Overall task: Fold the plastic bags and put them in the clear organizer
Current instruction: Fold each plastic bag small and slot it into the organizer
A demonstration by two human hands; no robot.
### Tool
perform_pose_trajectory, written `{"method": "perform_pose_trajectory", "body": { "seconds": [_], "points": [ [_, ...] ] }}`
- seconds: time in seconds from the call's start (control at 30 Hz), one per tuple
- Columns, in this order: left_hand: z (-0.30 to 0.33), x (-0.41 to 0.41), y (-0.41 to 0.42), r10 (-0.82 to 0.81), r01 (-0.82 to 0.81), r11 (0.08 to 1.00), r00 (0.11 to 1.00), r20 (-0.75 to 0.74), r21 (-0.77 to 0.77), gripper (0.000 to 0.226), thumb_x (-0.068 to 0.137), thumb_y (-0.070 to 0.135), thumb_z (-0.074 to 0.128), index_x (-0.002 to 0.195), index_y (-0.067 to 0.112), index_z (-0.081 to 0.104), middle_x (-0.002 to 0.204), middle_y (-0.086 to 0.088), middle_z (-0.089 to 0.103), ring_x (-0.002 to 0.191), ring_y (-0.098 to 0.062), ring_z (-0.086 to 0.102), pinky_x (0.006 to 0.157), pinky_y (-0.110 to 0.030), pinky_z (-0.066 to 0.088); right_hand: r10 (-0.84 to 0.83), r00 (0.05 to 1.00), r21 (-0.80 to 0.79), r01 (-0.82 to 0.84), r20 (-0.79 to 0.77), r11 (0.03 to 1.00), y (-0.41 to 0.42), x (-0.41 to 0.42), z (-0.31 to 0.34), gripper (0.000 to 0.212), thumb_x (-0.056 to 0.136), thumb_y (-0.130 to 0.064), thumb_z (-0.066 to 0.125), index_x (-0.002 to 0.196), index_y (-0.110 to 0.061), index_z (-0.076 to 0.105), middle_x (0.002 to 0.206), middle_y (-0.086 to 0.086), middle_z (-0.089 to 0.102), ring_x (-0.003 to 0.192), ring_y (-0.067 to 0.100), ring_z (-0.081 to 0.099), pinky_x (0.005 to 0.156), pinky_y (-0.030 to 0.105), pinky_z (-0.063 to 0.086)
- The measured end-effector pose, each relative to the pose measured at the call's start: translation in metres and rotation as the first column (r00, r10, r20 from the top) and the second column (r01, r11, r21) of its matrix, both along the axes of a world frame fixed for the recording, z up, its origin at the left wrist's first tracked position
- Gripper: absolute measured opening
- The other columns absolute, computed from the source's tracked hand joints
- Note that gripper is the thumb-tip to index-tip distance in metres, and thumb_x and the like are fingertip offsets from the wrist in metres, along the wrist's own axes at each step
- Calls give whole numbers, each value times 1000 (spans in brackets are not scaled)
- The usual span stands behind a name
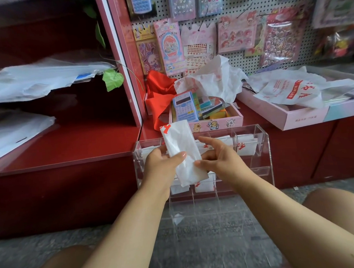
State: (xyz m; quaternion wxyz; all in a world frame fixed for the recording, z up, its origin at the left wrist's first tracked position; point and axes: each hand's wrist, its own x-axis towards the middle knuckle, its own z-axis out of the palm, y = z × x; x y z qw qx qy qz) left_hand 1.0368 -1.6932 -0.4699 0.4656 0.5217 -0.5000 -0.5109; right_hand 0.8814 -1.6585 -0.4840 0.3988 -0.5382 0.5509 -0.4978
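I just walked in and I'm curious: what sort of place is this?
Most likely a small stationery or gift shop: packaged sticker sheets hang on a pegboard, and a calculator sits in a pink display box on red counters.

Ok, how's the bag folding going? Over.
Left hand grips folded bag; right hand pinches its lower edge. Clear organizer behind, part filled. Nothing blocking.
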Motion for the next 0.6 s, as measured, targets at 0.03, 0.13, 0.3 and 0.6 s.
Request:
{"method": "perform_pose_trajectory", "body": {
  "seconds": [0.03, 0.13, 0.3, 0.6],
  "points": [
    [0, 0, -1, -4, 4, 1000, 1000, -4, -14, 36, 81, 9, 77, 115, 7, 64, 99, -5, 74, 89, -22, 72, 85, -41, 57, -16, 1000, 31, 15, 19, 999, 0, 0, 2, 57, 83, -15, 75, 134, -22, 50, 79, 6, 70, 71, 10, 68, 66, 20, 51],
    [0, -2, 0, -64, 64, 997, 998, 5, -41, 27, 82, 6, 75, 107, 10, 66, 97, -4, 75, 88, -23, 73, 85, -42, 58, -19, 996, 102, 10, 91, 995, 1, -4, 8, 33, 86, -22, 72, 112, -5, 65, 68, -6, 66, 50, -3, 57, 50, 13, 40],
    [4, -5, 3, -164, 167, 981, 985, 47, -93, 22, 83, 5, 74, 100, 16, 66, 97, -2, 74, 89, -18, 72, 83, -34, 58, -12, 979, 72, -2, 203, 997, 2, -9, 8, 27, 87, -11, 69, 96, 14, 63, 51, -8, 60, 40, 2, 41, 43, 16, 30],
    [14, 10, 8, -264, 262, 961, 964, 18, 90, 19, 92, 25, 65, 79, 12, 61, 50, -1, 54, 34, -6, 36, 36, -15, 22, 1, 963, -18, 4, 270, 1000, 0, -9, 4, 15, 86, -8, 69, 74, -4, 61, 45, 1, 50, 38, 8, 39, 41, 17, 33]
  ]
}}
